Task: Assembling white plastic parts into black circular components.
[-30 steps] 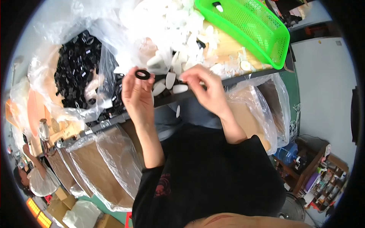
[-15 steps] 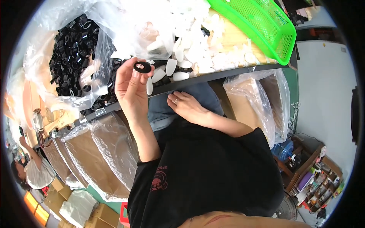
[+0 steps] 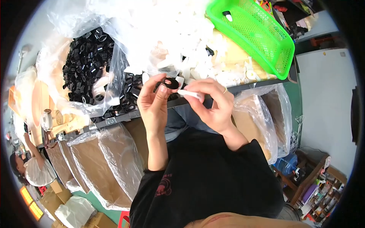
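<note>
Between the thumb and fingers of my left hand (image 3: 154, 102) is a black ring-shaped part (image 3: 172, 83), its round hole showing. My right hand (image 3: 213, 102) pinches a slim white plastic piece (image 3: 189, 93), whose tip points toward the ring at close range. Whether the two parts touch, I cannot tell. Both hands are over the table's front edge. Behind my left hand lie loose black parts (image 3: 131, 91), with more in a clear plastic bag (image 3: 89, 70). White plastic pieces (image 3: 235, 66) are strewn beyond my right hand.
A green mesh basket (image 3: 258, 45) stands at the back right with a small black-and-white part (image 3: 227, 15) inside. Boxes lined with clear plastic (image 3: 106, 167) sit below the table edge on the left, another box (image 3: 254, 121) on the right. Another person (image 3: 36, 167) is at far left.
My right hand has risen from my lap and now holds a white piece. My left hand has moved right and nearer with the black ring. The view has shifted slightly.
</note>
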`<state>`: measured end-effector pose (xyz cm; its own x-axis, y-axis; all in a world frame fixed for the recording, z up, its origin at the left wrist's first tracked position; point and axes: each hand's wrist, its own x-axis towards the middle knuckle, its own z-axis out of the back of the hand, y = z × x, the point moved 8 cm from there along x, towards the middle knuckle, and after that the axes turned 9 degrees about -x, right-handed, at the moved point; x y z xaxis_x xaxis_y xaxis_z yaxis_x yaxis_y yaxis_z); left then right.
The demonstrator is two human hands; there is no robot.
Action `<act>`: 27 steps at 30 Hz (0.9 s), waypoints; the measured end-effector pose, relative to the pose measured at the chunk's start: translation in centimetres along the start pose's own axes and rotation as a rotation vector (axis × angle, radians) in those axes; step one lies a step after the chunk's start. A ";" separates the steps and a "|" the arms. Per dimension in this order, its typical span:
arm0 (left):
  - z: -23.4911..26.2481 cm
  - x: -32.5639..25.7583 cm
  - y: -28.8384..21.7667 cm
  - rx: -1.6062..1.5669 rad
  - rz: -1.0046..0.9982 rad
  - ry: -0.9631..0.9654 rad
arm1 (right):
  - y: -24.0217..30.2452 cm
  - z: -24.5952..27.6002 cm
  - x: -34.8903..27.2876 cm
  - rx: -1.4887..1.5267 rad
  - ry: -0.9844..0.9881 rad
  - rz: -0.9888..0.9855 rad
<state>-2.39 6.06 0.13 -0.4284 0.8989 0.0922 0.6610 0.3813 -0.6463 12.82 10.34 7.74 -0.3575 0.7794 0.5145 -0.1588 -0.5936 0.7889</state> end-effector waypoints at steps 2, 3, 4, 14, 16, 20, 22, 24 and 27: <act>-0.6 -0.1 0.1 0.051 -0.012 -0.021 | 0.0 0.2 0.6 -0.022 -0.063 0.010; -1.0 -0.2 -0.1 0.086 -0.022 -0.025 | -0.1 0.1 0.7 -0.034 -0.066 0.004; -1.1 -0.2 -0.2 0.088 -0.024 -0.023 | 0.0 -0.1 0.7 -0.032 -0.068 0.007; -2.0 -0.1 -0.3 0.204 -0.084 0.011 | -0.1 -0.2 0.9 -0.103 -0.148 0.073; -1.8 -0.1 -0.3 0.206 -0.083 0.003 | -0.1 -0.4 0.9 -0.100 -0.155 0.071; -1.6 0.1 -0.2 0.243 -0.094 -0.006 | -0.2 -0.8 1.0 -0.113 -0.118 0.076; -1.5 -0.1 -0.6 0.305 -0.121 -0.024 | -0.3 -1.0 0.9 -0.092 -0.091 0.082; -1.3 -0.2 -0.7 0.359 -0.136 -0.031 | -0.9 -1.4 0.9 -0.062 -0.044 0.041; -1.1 -0.2 -1.1 0.516 -0.153 -0.037 | -1.3 -1.9 1.0 0.012 -0.016 -0.031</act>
<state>-2.33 5.66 1.59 -0.5239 0.8295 0.1937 0.2048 0.3434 -0.9166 10.96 11.52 6.55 -0.3380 0.8003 0.4953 -0.1582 -0.5671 0.8083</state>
